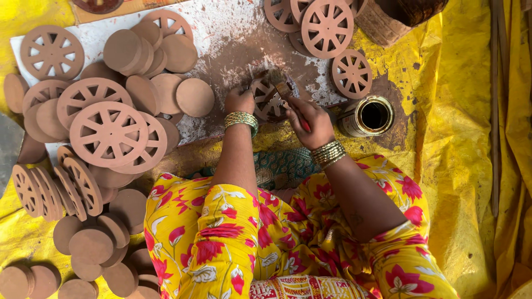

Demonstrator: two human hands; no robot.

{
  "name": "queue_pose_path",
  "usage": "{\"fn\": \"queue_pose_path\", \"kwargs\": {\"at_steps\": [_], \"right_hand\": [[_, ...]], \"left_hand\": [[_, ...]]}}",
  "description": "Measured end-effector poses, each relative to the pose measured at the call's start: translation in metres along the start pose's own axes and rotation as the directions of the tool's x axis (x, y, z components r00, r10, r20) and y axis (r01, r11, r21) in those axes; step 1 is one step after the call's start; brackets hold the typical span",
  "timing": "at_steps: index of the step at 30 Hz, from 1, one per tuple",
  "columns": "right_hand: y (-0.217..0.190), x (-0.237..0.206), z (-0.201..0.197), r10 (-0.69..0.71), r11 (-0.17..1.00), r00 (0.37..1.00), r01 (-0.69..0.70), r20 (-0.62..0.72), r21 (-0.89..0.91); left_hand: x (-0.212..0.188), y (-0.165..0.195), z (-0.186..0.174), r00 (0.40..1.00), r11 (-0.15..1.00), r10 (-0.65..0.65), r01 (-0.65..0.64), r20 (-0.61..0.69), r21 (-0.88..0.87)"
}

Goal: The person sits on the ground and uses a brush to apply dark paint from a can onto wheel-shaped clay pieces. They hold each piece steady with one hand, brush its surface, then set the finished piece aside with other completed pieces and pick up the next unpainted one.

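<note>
**A:** Item one, the piece in hand?

**B:** One spoked clay wheel [268,99], darker than the rest, lying flat on the white board [221,33]. This wheel serves as the landmark for all entries.

**A:** Hands on it?

**B:** Left hand [239,100] at the wheel's left edge, fingers curled down onto the rim; grip closed on the wheel, holding it flat. Right hand [311,123] just right of the wheel, grip closed around a paintbrush [284,91] with a reddish handle, bristle end resting on the wheel's spokes. Gold bangles on both wrists.

**A:** Nearest container?

**B:** One open round tin [368,116], right of the wheel and just beyond the right hand, standing on the yellow sheet [460,138]. Dark inside; contents cannot be told.

**A:** Other stock?

**B:** Upper right of the wheel: a pile of pale spoked wheels [327,25], and a single spoked wheel [352,73] close by, near the tin. Far left of the wheel: large spoked wheels [108,134] stacked overlapping, with plain clay discs [195,97] between them and the landmark. Lower left: a row of spoked wheels leaning on edge [50,191], and more plain discs heaped [91,243] below that.

**A:** Surface?

**B:** Board smeared brown around the wheel. Below the wheel, the person's lap in yellow floral cloth [233,243].
</note>
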State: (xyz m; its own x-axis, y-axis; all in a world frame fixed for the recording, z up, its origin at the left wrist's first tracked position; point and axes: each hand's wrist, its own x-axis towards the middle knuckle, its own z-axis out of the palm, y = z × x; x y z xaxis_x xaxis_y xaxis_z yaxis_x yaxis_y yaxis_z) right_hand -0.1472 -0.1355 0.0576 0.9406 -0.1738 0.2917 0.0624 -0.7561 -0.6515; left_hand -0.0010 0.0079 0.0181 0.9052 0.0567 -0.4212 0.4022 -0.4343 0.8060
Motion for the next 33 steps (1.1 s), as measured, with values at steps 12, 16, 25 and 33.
{"fn": "queue_pose_path", "kwargs": {"at_steps": [12, 16, 25, 33], "right_hand": [[-0.017, -0.022, -0.033, 0.110, 0.993, 0.985, -0.104, 0.136, -0.051], [-0.010, 0.003, -0.010, 0.018, 0.995, 0.998, -0.012, 0.057, -0.096], [-0.022, -0.016, -0.033, -0.016, 0.997, 0.980, 0.030, 0.200, -0.067], [-0.023, 0.011, -0.001, -0.021, 0.999, 0.991, 0.026, 0.134, -0.037]], "left_hand": [[-0.002, -0.002, 0.001, 0.992, 0.992, -0.117, 0.119, 0.051, -0.039], [0.002, -0.004, 0.003, 0.992, 0.993, -0.106, 0.103, 0.064, 0.055], [0.009, -0.014, 0.007, 0.999, 0.996, -0.031, 0.027, 0.042, 0.086], [0.006, -0.007, 0.003, 0.972, 0.976, -0.213, 0.217, 0.094, -0.033]]}}
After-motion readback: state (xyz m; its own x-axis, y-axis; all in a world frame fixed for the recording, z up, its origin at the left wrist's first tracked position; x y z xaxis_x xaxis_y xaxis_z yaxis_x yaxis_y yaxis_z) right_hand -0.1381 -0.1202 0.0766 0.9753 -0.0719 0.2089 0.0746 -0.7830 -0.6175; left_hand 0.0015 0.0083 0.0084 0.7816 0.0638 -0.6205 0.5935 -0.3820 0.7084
